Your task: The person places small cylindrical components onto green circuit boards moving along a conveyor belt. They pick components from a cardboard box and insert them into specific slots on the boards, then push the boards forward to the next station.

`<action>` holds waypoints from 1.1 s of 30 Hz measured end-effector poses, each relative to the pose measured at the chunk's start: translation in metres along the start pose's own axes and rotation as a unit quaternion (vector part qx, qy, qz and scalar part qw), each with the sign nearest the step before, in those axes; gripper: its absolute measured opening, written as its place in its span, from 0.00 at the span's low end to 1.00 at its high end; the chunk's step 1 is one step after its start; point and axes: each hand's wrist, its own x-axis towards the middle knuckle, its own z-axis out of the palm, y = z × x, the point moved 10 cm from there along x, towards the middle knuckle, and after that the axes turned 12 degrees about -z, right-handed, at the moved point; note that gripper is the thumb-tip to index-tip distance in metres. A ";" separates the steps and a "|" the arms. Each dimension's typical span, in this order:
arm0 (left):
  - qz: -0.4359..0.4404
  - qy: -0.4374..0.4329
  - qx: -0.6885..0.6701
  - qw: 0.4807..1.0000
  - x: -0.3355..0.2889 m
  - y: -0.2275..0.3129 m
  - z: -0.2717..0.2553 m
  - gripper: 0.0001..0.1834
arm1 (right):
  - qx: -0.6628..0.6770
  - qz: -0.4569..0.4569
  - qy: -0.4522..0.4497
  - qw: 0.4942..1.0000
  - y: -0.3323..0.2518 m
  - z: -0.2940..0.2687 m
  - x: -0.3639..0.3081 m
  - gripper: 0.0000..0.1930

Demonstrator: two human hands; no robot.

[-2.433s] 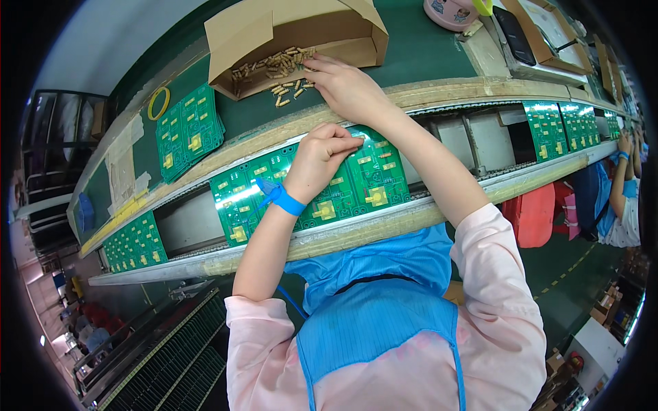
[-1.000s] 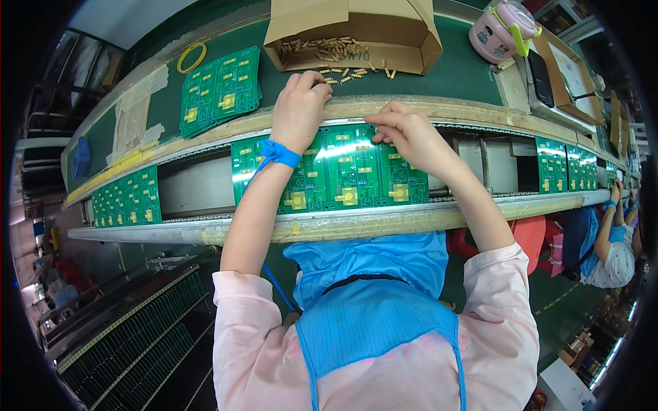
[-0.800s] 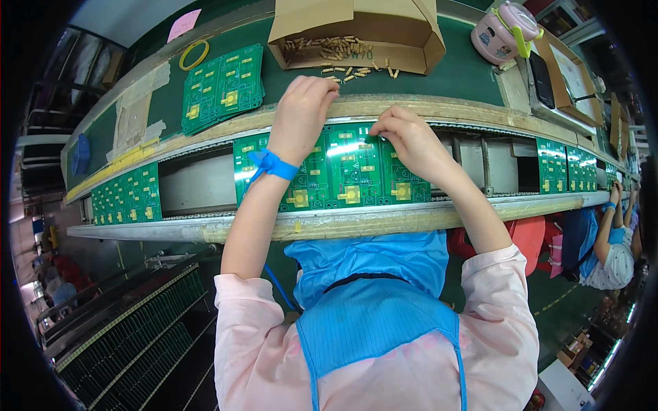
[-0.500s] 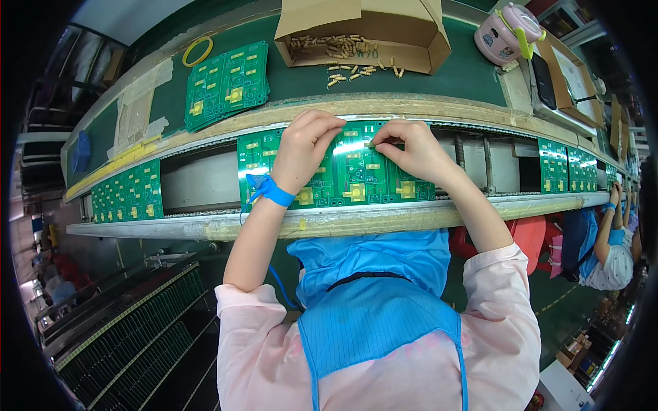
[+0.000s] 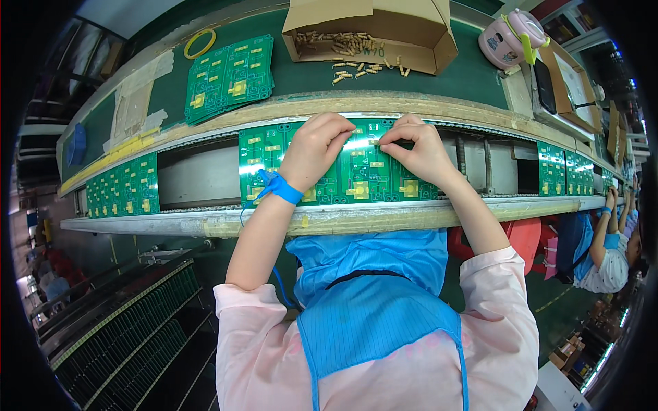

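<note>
Both my hands are over a green circuit board (image 5: 376, 179) that lies in the conveyor track in front of me. My left hand (image 5: 315, 152) is closed in a pinch, its fingertips at the board's upper middle; a blue wrist strap (image 5: 279, 188) with a cord is round that wrist. My right hand (image 5: 421, 152) also pinches, its fingertips low over the board just right of the left ones, at a pale marked spot. Whatever either pinch holds is too small or hidden to make out.
Beyond the track, tan resistors (image 5: 353, 44) lie in and before a cardboard box (image 5: 432, 58). A stack of circuit boards (image 5: 229, 79), a yellow tape roll (image 5: 199, 43) and a pink container (image 5: 507, 41) stand there. More boards (image 5: 123, 188) sit along the track. A co-worker (image 5: 606, 253) is at right.
Both hands have shifted slightly to the right, and the right fingertips remain close over the board. The board stays beneath them; the whole view has shifted a little.
</note>
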 end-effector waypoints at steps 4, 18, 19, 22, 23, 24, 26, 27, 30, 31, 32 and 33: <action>0.005 -0.007 0.000 1.000 -0.001 0.002 0.002 0.06 | 0.000 -0.023 -0.011 1.000 -0.005 0.001 0.000 0.05; -0.017 -0.006 -0.020 1.000 -0.002 -0.006 0.005 0.08 | -0.135 -0.145 -0.056 0.979 -0.043 0.011 0.005 0.03; -0.015 -0.006 -0.016 1.000 -0.002 -0.005 0.005 0.08 | -0.141 -0.145 -0.059 0.978 -0.044 0.011 0.005 0.04; -0.005 -0.006 -0.006 1.000 -0.002 -0.001 0.005 0.08 | -0.159 -0.172 -0.076 0.969 -0.051 0.014 0.005 0.04; 0.001 -0.006 -0.005 1.000 -0.001 0.002 0.004 0.08 | -0.163 -0.172 -0.075 0.969 -0.051 0.014 0.004 0.04; 0.006 -0.006 -0.003 1.000 -0.001 0.004 0.004 0.08 | -0.167 -0.172 -0.074 0.968 -0.050 0.015 0.004 0.04; 0.006 -0.007 0.008 1.000 0.000 0.005 0.004 0.08 | -0.200 -0.172 -0.096 0.960 -0.051 0.019 0.004 0.04; 0.006 -0.007 0.014 1.000 0.000 0.005 0.004 0.08 | -0.228 -0.171 -0.119 0.951 -0.055 0.023 0.006 0.04; -0.012 -0.009 0.000 1.000 0.001 -0.003 0.004 0.07 | -0.238 -0.152 -0.169 0.944 -0.054 0.024 0.010 0.06; -0.016 -0.013 -0.002 1.000 0.001 -0.005 0.006 0.07 | -0.228 -0.143 -0.182 0.946 -0.051 0.023 0.014 0.06; -0.019 -0.018 -0.003 1.000 0.001 -0.007 0.007 0.07 | -0.157 -0.109 -0.185 0.964 -0.042 0.019 0.021 0.07; -0.021 -0.022 -0.006 1.000 0.001 -0.008 0.008 0.07 | -0.087 -0.074 -0.186 0.976 -0.030 0.013 0.031 0.08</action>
